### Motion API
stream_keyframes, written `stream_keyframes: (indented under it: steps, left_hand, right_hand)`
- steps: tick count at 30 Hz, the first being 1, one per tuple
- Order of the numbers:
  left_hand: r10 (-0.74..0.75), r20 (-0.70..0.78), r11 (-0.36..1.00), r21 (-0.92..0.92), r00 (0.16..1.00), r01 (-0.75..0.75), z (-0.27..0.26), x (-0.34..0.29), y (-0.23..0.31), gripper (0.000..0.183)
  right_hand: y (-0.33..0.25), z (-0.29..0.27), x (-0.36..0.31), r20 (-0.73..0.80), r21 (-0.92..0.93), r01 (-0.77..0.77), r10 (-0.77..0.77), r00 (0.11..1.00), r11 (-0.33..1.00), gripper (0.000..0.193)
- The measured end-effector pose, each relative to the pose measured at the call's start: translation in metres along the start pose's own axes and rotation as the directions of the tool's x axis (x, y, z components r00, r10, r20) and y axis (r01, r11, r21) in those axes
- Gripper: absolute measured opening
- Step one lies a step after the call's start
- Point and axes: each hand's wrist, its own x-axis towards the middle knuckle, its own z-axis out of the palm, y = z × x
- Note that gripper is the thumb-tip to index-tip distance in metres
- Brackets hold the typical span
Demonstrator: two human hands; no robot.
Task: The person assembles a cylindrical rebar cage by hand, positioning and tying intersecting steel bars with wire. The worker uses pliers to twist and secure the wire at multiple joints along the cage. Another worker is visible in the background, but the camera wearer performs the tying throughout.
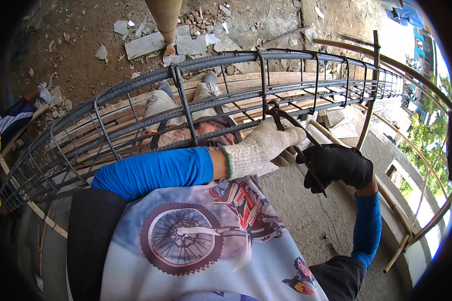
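A long cage of ribbed steel bars (161, 75) with square stirrups (186, 108) stretches across in front of me, from lower left to upper right. In a black glove, my right hand (336, 164) is closed around the long dark handles of pincers (300, 124). Their jaws meet the cage beside a stirrup, at a lengthwise bar. My left hand (261, 145), in a cream knit glove with a green cuff edge, is against the pincers just below the jaws. Its fingers are curled, and what they pinch is hidden. Thin wire (329, 220) dangles below my right hand.
Wooden planks (246, 83) lie beneath the cage. Broken slabs (150, 45) and rubble cover the dirt beyond, near a round post (164, 17). Bamboo poles (394, 205) stand at right. Another person (17, 118) is at the far left edge.
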Motion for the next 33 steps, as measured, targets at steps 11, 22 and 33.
stream_keyframes:
  steps: [11, 22, 33]
  left_hand:
    - [-0.044, -0.081, 0.994, -0.103, 0.996, 0.036, 0.011, 0.014, 0.006, 0.043]
    - [0.151, -0.406, 0.828, -0.446, 0.901, -0.34, 0.054, 0.031, 0.006, 0.048]
    - [0.102, -0.559, 0.722, -0.527, 0.823, -0.448, 0.067, 0.057, -0.011, 0.066]
  right_hand:
    - [0.022, -0.003, 0.011, 0.026, -0.446, 0.45, -0.491, 0.871, 0.774, 0.027]
    - [0.035, 0.047, 0.004, -0.349, -0.729, 0.36, -0.769, 0.536, 0.582, 0.016]
    - [0.049, 0.022, 0.02, -0.315, -0.523, 0.399, -0.606, 0.731, 0.753, 0.038]
